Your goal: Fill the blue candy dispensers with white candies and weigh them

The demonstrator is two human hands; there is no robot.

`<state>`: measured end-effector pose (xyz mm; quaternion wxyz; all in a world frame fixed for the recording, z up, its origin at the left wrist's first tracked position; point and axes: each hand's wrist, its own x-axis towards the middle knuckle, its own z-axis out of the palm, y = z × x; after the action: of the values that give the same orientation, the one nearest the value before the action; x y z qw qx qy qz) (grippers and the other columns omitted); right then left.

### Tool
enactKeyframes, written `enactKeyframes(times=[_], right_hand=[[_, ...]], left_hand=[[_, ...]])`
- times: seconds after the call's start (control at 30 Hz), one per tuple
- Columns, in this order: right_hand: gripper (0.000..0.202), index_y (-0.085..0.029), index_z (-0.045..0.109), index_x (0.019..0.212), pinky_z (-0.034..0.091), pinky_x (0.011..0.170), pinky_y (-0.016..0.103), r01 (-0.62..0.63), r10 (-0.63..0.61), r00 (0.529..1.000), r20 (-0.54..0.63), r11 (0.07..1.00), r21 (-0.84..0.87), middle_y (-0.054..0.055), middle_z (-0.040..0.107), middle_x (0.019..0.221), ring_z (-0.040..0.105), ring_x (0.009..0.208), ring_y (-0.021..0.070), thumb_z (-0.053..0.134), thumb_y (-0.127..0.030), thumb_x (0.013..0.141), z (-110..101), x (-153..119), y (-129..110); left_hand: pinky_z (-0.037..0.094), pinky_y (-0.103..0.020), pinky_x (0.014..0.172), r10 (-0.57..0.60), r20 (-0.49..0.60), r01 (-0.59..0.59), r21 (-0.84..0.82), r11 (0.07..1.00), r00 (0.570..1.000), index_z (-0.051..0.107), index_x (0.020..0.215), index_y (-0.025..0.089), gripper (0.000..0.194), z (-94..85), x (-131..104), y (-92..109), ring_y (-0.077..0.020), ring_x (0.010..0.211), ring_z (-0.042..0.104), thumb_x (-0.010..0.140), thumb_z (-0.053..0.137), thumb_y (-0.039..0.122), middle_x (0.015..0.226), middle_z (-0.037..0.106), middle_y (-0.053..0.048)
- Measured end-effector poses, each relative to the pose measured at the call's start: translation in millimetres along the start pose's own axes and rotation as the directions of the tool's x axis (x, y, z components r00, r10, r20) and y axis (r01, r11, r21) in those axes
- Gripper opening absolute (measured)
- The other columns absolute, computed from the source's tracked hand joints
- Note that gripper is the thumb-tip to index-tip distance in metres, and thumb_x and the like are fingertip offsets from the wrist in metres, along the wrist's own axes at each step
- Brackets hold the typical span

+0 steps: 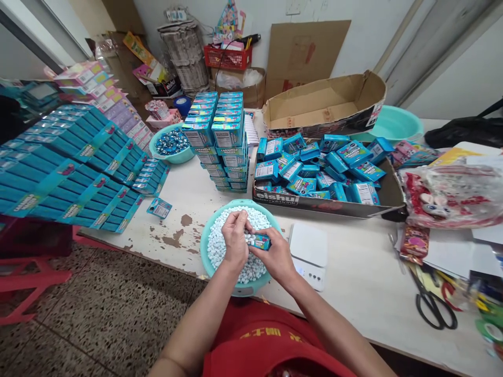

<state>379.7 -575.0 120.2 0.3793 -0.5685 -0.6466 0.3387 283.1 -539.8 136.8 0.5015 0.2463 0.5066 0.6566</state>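
Blue candy box, head view: you grasp it in your right hand, above the teal bowl of white candies. Your left hand curls its fingers at the box's near end, beside a few candies; cannot tell whether it grips any. White scale sits on the table just right of the bowl; carton of similar blue boxes stands behind.

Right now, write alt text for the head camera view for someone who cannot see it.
A person's right hand holds a small blue box over a bowl of white candies, the left hand at one end. A white scale sits beside the bowl; behind stand stacked blue boxes and a carton piled with more.
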Motion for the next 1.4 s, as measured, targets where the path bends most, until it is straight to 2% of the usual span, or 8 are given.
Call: enactKeyframes(times=[0.37, 0.87, 1.03, 1.1, 1.17, 1.3, 1.37, 1.4], right_hand=[[0.025, -0.022, 0.061, 0.089, 0.044, 0.077, 0.035, 0.006, -0.005, 1.0, -0.012, 0.995, 0.102, 0.003, 0.061, 0.088, 0.057, 0.087, 0.0226, 0.074, -0.024, 0.068, -1.2, -2.3, 3.4], [0.039, -0.022, 0.062, 0.09, 0.047, 0.082, 0.035, -0.095, 0.124, 0.992, -0.03, 0.872, 0.481, 0.002, 0.063, 0.091, 0.06, 0.09, 0.0215, 0.081, -0.036, 0.059, 3.8, -7.4, 13.8], [0.044, -0.022, 0.065, 0.089, 0.048, 0.083, 0.035, -0.132, 0.168, 0.986, -0.021, 0.839, 0.528, 0.002, 0.062, 0.094, 0.06, 0.091, 0.0217, 0.083, -0.04, 0.054, -6.3, -7.8, 22.8], [0.044, -0.022, 0.066, 0.088, 0.048, 0.082, 0.035, -0.132, 0.177, 0.984, -0.038, 0.845, 0.518, 0.002, 0.062, 0.093, 0.061, 0.091, 0.0216, 0.083, -0.041, 0.052, -13.8, -9.1, 29.2], [0.044, -0.022, 0.067, 0.087, 0.05, 0.079, 0.035, -0.154, 0.195, 0.98, -0.032, 0.854, 0.496, 0.002, 0.062, 0.092, 0.062, 0.087, 0.0212, 0.084, -0.041, 0.051, -20.9, -10.8, 36.0], [0.044, -0.022, 0.066, 0.089, 0.051, 0.075, 0.035, -0.182, 0.214, 0.977, -0.025, 0.881, 0.437, 0.003, 0.062, 0.093, 0.063, 0.083, 0.0211, 0.082, -0.043, 0.054, -30.5, -14.8, 44.4], [0.042, -0.021, 0.065, 0.088, 0.051, 0.075, 0.035, -0.169, 0.202, 0.978, -0.043, 0.905, 0.391, 0.003, 0.062, 0.091, 0.062, 0.083, 0.0212, 0.081, -0.042, 0.055, -32.8, -16.7, 44.9], [0.04, -0.022, 0.065, 0.088, 0.051, 0.075, 0.035, -0.165, 0.197, 0.979, -0.052, 0.916, 0.366, 0.002, 0.061, 0.09, 0.062, 0.083, 0.0213, 0.081, -0.041, 0.057, -33.4, -17.5, 44.5]], left_hand=[[0.04, -0.021, 0.048, 0.015, -0.022, -0.015, -0.025, 1.0, 1.0, 0.052, 0.073, 0.016, 0.021, 2.4, -7.5, 5.3, -0.008, 0.045, 0.047, 0.078, 0.058, 0.036, 0.054, 0.049, 0.004], [0.049, -0.033, 0.074, 0.179, 0.268, -0.177, -0.033, 0.984, 0.947, 0.056, 0.086, 0.017, 0.019, 1.3, -29.6, 18.4, -0.0153, 0.071, 0.062, 0.086, 0.05, 0.036, 0.077, 0.06, -0.003], [0.048, -0.036, 0.077, 0.326, 0.078, -0.334, 0.138, 0.932, 0.942, 0.054, 0.09, 0.019, 0.022, -17.1, -2.6, -1.9, -0.016, 0.074, 0.06, 0.09, 0.04, 0.037, 0.079, 0.059, -0.003], [0.045, -0.036, 0.082, 0.324, 0.188, -0.375, 0.458, 0.806, 0.927, 0.057, 0.088, 0.019, 0.02, -31.4, 13.5, -21.7, -0.0183, 0.084, 0.058, 0.088, 0.043, 0.034, 0.086, 0.061, -0.005], [0.042, -0.037, 0.086, 0.173, 0.396, -0.425, 0.74, 0.52, 0.902, 0.059, 0.086, 0.019, 0.014, -44.0, 23.4, -43.8, -0.0211, 0.092, 0.055, 0.084, 0.049, 0.029, 0.092, 0.062, -0.008], [0.038, -0.038, 0.084, -0.058, 0.529, -0.529, 0.849, 0.01, 0.847, 0.059, 0.088, 0.018, 0.013, -52.9, 21.4, -74.9, -0.025, 0.096, 0.052, 0.084, 0.049, 0.025, 0.096, 0.061, -0.012], [0.038, -0.037, 0.08, -0.044, 0.522, -0.524, 0.851, -0.031, 0.852, 0.058, 0.08, 0.017, 0.015, -51.6, 18.5, -81.0, -0.0252, 0.09, 0.053, 0.085, 0.048, 0.028, 0.088, 0.06, -0.013], [0.038, -0.035, 0.076, -0.024, 0.503, -0.502, 0.864, 0.028, 0.864, 0.056, 0.074, 0.018, 0.016, -50.6, 18.4, -82.2, -0.0242, 0.084, 0.053, 0.084, 0.049, 0.028, 0.08, 0.058, -0.011]])
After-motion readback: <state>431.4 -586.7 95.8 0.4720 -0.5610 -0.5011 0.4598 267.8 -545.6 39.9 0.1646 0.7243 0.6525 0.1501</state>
